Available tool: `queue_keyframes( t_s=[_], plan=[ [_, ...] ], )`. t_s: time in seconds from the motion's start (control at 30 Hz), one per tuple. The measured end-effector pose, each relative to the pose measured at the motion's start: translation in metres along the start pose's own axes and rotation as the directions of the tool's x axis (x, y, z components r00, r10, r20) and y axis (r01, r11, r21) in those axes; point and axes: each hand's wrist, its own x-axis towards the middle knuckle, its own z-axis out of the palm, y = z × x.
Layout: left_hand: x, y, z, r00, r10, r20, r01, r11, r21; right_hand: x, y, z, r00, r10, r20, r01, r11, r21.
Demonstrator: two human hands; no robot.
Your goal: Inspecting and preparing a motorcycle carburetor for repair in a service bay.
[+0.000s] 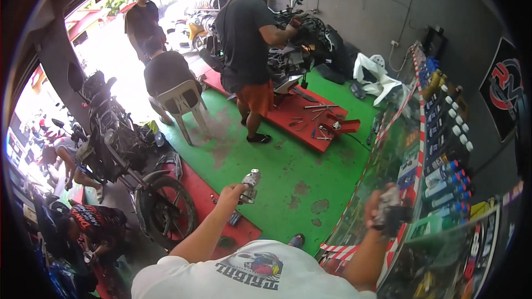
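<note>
My left hand (233,192) is closed round one end of a small silver cast-metal part (251,182), which has holes in its upper end. It is held up in front of me over the green floor. At the right, my right hand (372,209) grips a grey-and-black part (390,206), raised beside the glass display counter. Motion smears that hand and part, so the part's exact kind cannot be made out. The two parts are well apart.
A glass counter (382,158) edged with red-white tape runs along the right, bearing several bottles (446,180). Ahead, a person (244,39) stands by a motorcycle (305,39) on a red platform (310,127) with tools. Another motorcycle (160,207) stands left, near a seated person (169,75).
</note>
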Motion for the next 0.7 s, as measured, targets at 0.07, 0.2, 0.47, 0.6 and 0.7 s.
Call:
queue_keyframes(
  t_s=[0.07, 0.2, 0.47, 0.6, 0.7],
  plan=[
    [0.018, 0.004, 0.017, 0.999, -0.025, -0.023, 0.024, 0.999, -0.048, 0.052, -0.061, -0.005, 0.999, 0.036, 0.034, -0.033, 0.996, -0.086],
    [0.043, 0.019, 0.043, 0.995, -0.049, -0.085, 0.044, 0.997, -0.069, 0.104, -0.127, -0.056, 0.938, 0.149, 0.314, -0.056, 0.956, -0.289],
    [0.187, 0.035, 0.102, 0.985, -0.14, -0.101, 0.13, 0.987, -0.094, 0.068, -0.127, -0.235, 0.88, 0.125, -0.457, -0.185, 0.979, -0.088],
    [0.267, 0.072, 0.141, 0.996, -0.074, -0.054, 0.074, 0.997, -0.013, 0.026, -0.114, -0.3, 0.667, 0.273, -0.693, -0.328, 0.943, 0.056],
    [0.33, 0.1, 0.178, 0.996, -0.091, -0.01, 0.092, 0.994, 0.067, -0.005, -0.116, -0.341, 0.466, 0.408, -0.785, -0.511, 0.849, 0.138]
  ],
)
